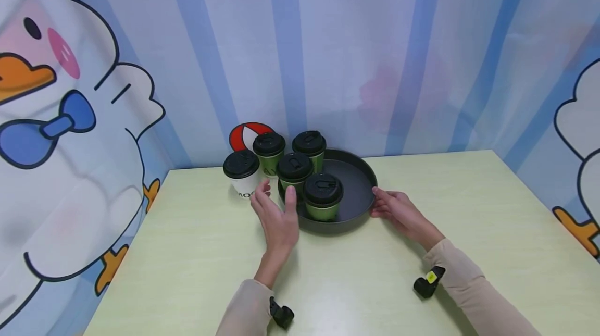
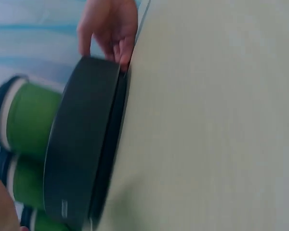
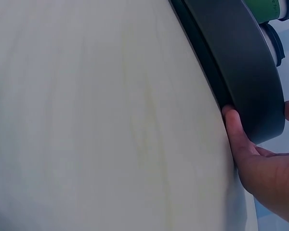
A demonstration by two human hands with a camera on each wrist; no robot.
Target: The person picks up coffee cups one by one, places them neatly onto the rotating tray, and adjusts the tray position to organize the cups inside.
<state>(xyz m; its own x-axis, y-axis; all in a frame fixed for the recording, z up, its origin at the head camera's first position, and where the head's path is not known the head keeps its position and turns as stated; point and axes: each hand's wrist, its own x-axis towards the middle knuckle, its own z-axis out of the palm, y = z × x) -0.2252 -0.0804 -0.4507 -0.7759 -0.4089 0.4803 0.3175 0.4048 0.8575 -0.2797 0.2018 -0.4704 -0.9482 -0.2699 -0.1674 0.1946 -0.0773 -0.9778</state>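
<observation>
My right hand (image 1: 400, 213) pinches the right edge of a round dark tray (image 1: 356, 190), thumb on the rim and fingers at its side. In the right wrist view, fingers (image 3: 238, 137) reach to the tray's lower edge. My left hand (image 1: 277, 224) is raised at the tray's left front, fingers extended, thumb up. Green cups with black lids stand in the tray: a front one (image 1: 323, 213), a middle one (image 1: 294, 166) and a rear one (image 1: 309, 143). Another green cup (image 1: 269, 151) is at the left rear, close to a white lettered cup (image 1: 242, 185) left of the tray.
A pale wooden table (image 1: 187, 252) lies under everything. Behind it hangs a blue striped backdrop (image 1: 337, 54), close to the table's rear edge, with a cartoon duck (image 1: 70, 179) on the left. Black wrist cameras (image 1: 282, 316) are strapped to both sleeves.
</observation>
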